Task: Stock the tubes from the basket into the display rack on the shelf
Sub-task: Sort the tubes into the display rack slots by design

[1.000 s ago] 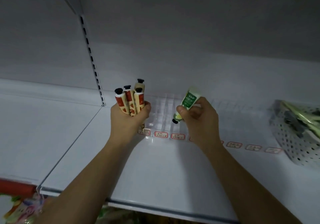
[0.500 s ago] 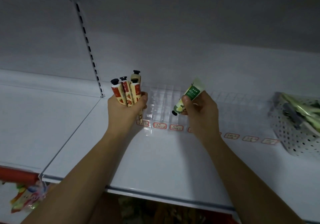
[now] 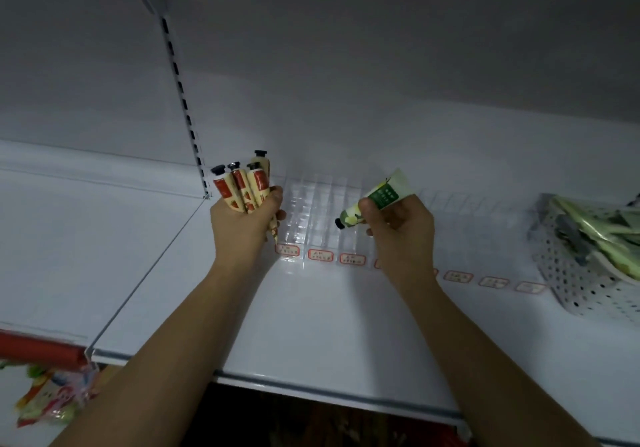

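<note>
1. Hands reach side by side over the white shelf (image 3: 311, 336), both raised just in front of the clear rack (image 3: 322, 211).
2. Left hand (image 3: 242, 228) is curled tightly round a bunch of red tubes (image 3: 242, 190), which stand upright out of the fist with their black caps on top; their crimped tails poke out below the fingers, close to the rack's front left corner.
3. Right hand (image 3: 401, 228) pinches a single green tube (image 3: 377, 199) between thumb and fingers. It lies tilted, black cap down and to the left, flat crimped end up and to the right, held above the rack and not in any cell.
4. Red tubes are slim, cream-coloured cylinders with red patterned print; the green tube is pale with a dark green label and yellowish print near the cap.
5. Rack is transparent plastic, a grid of small square cells that looks glossy and is hard to make out against the shelf. Along its front edge runs a row of small red-bordered labels (image 3: 320, 255).
6. Basket (image 3: 581, 284) sits on the shelf well to the right of the right hand: white, perforated with round holes, holding more green tubes.
</note>
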A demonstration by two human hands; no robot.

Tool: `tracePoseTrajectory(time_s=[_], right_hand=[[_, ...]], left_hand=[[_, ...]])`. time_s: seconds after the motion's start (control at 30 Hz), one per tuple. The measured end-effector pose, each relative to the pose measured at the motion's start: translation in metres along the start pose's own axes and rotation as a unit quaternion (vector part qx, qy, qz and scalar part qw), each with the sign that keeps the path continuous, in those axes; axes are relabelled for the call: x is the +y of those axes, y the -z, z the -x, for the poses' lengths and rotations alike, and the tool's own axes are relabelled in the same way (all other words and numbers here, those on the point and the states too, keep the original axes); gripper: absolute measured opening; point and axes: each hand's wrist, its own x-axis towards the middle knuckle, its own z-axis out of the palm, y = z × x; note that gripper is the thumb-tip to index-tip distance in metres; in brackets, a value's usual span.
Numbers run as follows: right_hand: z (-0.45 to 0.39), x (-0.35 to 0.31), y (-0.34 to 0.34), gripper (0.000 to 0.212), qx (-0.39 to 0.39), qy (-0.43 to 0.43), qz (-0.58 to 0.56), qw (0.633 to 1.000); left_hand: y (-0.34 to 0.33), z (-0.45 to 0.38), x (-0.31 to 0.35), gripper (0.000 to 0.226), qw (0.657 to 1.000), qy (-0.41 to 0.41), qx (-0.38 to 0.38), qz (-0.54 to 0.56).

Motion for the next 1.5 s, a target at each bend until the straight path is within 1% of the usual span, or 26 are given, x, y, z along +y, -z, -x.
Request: tracePoseTrajectory(time_s=[0.13, 0.23, 0.33, 0.4, 0.47, 0.6, 0.73, 0.87, 1.0, 1.17, 1.2, 1.23, 1.3, 1.33, 1.37, 1.4, 1.43, 1.47, 1.5], right_hand=[[-0.017, -0.013, -0.012, 0.007, -0.020, 0.015, 0.052, 0.998], [-0.040, -0.024, -0.033, 0.014, -0.040, 0.041, 0.099, 0.993], [-0.059, -0.028, -0.065, 0.016, -0.066, 0.076, 0.109, 0.989], [-0.067, -0.024, -0.084, 0.023, -0.102, 0.073, 0.135, 0.983], [-0.072, -0.021, -0.095, 0.025, -0.115, 0.089, 0.172, 0.974], [-0.075, -0.022, -0.103, 0.031, -0.131, 0.125, 0.242, 0.953], [-0.081, -0.022, -0.105, 0.036, -0.136, 0.121, 0.307, 0.934], [-0.079, -0.018, -0.109, 0.035, -0.147, 0.117, 0.338, 0.922], [-0.079, -0.015, -0.112, 0.035, -0.152, 0.107, 0.345, 0.920], [-0.074, -0.012, -0.110, 0.041, -0.149, 0.099, 0.390, 0.903], [-0.070, -0.010, -0.107, 0.041, -0.146, 0.094, 0.384, 0.907], [-0.066, -0.007, -0.103, 0.039, -0.136, 0.100, 0.351, 0.921], [-0.054, -0.006, -0.094, 0.028, -0.071, 0.156, 0.232, 0.957], [-0.047, -0.010, -0.090, 0.022, -0.038, 0.181, 0.164, 0.969], [-0.041, -0.016, -0.086, 0.015, -0.042, 0.179, 0.096, 0.978], [-0.037, -0.023, -0.081, 0.009, -0.085, 0.150, 0.039, 0.984], [-0.034, -0.029, -0.078, 0.008, -0.150, 0.111, -0.001, 0.982], [-0.032, -0.032, -0.074, 0.013, -0.213, 0.079, -0.017, 0.974], [-0.031, -0.033, -0.069, 0.013, -0.253, 0.064, -0.011, 0.965]], left_hand=[[-0.002, 0.002, 0.005, 0.024, 0.999, 0.023, -0.005, 0.038], [-0.004, -0.001, 0.005, 0.028, 0.997, 0.042, -0.003, 0.067], [-0.002, -0.007, 0.004, 0.024, 0.991, 0.078, -0.006, 0.108], [0.001, -0.010, 0.001, 0.024, 0.979, 0.117, -0.014, 0.167], [0.004, -0.014, -0.002, 0.030, 0.963, 0.154, -0.031, 0.219], [0.007, -0.020, -0.002, 0.035, 0.957, 0.184, -0.053, 0.220], [0.008, -0.022, -0.005, 0.028, 0.959, 0.178, -0.064, 0.212], [0.010, -0.024, -0.008, 0.027, 0.962, 0.175, -0.072, 0.198], [0.012, -0.023, -0.006, 0.023, 0.965, 0.169, -0.075, 0.183], [0.014, -0.018, -0.003, 0.014, 0.983, 0.109, -0.078, 0.125], [0.015, -0.017, -0.001, 0.014, 0.986, 0.098, -0.079, 0.113], [0.016, -0.016, -0.001, 0.014, 0.987, 0.087, -0.085, 0.103], [0.017, -0.015, 0.002, 0.015, 0.988, 0.066, -0.104, 0.091], [0.017, -0.013, 0.004, 0.015, 0.988, 0.057, -0.116, 0.087], [0.016, -0.012, 0.005, 0.014, 0.987, 0.049, -0.130, 0.080], [0.014, -0.010, 0.007, 0.013, 0.986, 0.042, -0.146, 0.073], [0.013, -0.008, 0.008, 0.012, 0.983, 0.038, -0.163, 0.068], [0.012, -0.005, 0.009, 0.013, 0.981, 0.037, -0.179, 0.065], [0.012, -0.004, 0.010, 0.014, 0.979, 0.036, -0.190, 0.063]])
